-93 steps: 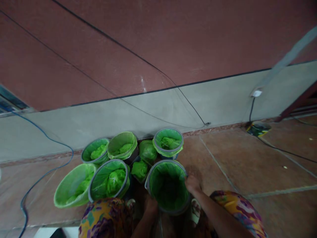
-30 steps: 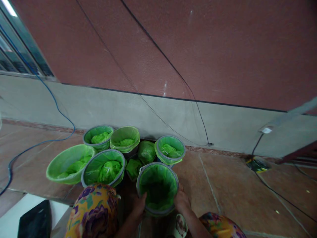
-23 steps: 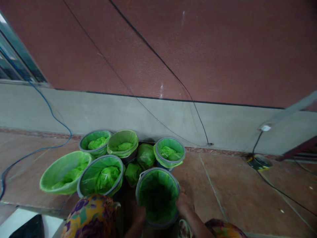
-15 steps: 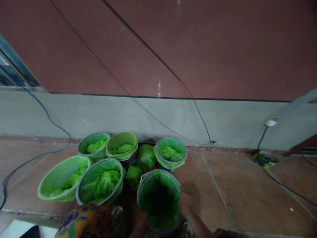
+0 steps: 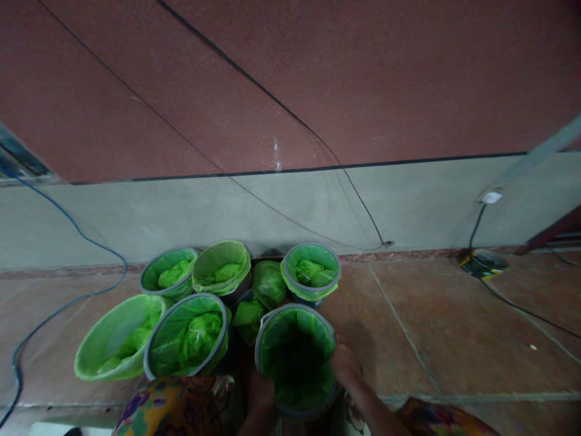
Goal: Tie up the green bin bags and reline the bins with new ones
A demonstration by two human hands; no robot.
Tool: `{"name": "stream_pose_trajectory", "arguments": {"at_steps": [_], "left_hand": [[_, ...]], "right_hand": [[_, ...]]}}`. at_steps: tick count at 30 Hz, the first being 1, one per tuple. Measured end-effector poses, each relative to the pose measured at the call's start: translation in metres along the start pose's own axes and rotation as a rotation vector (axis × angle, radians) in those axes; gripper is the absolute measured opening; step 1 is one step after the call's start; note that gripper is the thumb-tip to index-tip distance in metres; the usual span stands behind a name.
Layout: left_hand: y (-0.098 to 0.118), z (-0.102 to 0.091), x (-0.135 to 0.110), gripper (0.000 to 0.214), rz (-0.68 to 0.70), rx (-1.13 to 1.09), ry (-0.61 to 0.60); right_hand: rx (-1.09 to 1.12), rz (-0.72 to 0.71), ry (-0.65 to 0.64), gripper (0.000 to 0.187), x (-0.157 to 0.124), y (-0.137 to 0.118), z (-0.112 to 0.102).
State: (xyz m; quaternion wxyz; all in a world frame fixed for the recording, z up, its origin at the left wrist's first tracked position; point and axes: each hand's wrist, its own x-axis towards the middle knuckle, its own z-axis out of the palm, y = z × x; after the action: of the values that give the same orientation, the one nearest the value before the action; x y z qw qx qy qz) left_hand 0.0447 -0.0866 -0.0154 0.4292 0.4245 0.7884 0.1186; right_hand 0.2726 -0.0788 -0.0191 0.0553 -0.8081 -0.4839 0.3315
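A round grey-rimmed bin, lined with a green plastic bag, stands in front of me with its mouth towards me and its inside in deep shadow. My right hand is closed on the right side of its rim, gripping liner and edge. At the left side, lower down, my left hand holds the bin, its fingers dim and partly hidden. Right behind this bin is another lined bin with bunched green plastic inside. Bunched green bags lie between the bins, to the left.
More green-lined bins cluster on the left, with a grey-rimmed one and a wide green one nearest. A blue cable crosses the tiles. Against the right wall sits a dark container beside a black cord.
The view has tilted and shifted slightly. Both hands keep their places on the bin, which sits a little further right and higher in view.
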Motion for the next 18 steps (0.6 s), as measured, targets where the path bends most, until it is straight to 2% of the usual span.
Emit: {"name": "stream_pose_trajectory", "arguments": {"at_steps": [2,5,7,11,18], "left_hand": [[-0.001,-0.004,0.0,0.04,0.004,0.038,0.044],[0.004,-0.012,-0.002,0.048,0.035,0.222,0.264],[0.01,-0.018,-0.002,0.041,0.09,0.327,0.355],[0.021,-0.028,0.002,0.02,0.141,0.408,0.283],[0.023,-0.03,0.016,0.018,0.081,0.447,0.219]], "right_hand": [[-0.066,0.011,0.053,0.04,-0.005,0.0,-0.002],[-0.196,-0.016,0.205,0.046,-0.007,-0.004,-0.005],[-0.245,-0.066,0.255,0.044,-0.003,-0.009,-0.006],[-0.242,-0.087,0.235,0.038,0.012,-0.018,-0.008],[-0.256,-0.056,0.243,0.038,0.028,-0.021,-0.008]]}}
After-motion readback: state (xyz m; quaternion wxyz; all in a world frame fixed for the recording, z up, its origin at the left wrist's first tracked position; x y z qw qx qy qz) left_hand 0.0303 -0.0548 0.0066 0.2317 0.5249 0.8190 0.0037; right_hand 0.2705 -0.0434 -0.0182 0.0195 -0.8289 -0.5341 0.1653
